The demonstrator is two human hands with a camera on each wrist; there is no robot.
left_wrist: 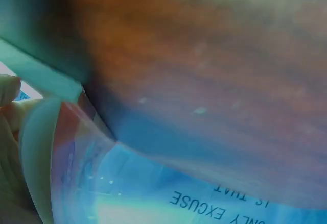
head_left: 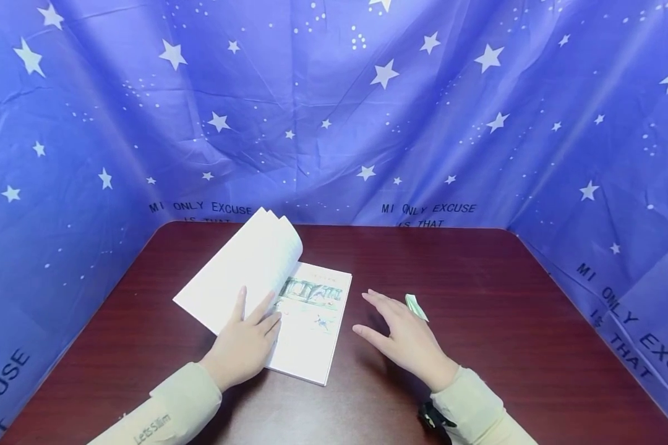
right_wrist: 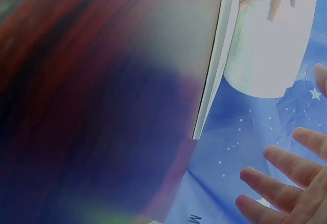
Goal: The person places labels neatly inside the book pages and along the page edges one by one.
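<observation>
A book (head_left: 306,346) lies opened on the dark red table, its right page printed with pictures and its left pages lifted in a curve. My left hand (head_left: 244,349) rests on the left pages near the spine, fingers spread and fairly straight. To the right of the book, my right hand (head_left: 403,337) hovers over the table, fingers extended, apart from the page edge. Just beyond its knuckles is a small green and white strip (head_left: 416,307), partly hidden by the hand. In the right wrist view, the right fingers (right_wrist: 286,168) are spread and hold nothing.
The dark red table (head_left: 479,266) has rounded back corners. Blue cloth (head_left: 334,93) with white stars and black lettering hangs behind and on both sides. A black band (head_left: 436,415) sits at the right wrist.
</observation>
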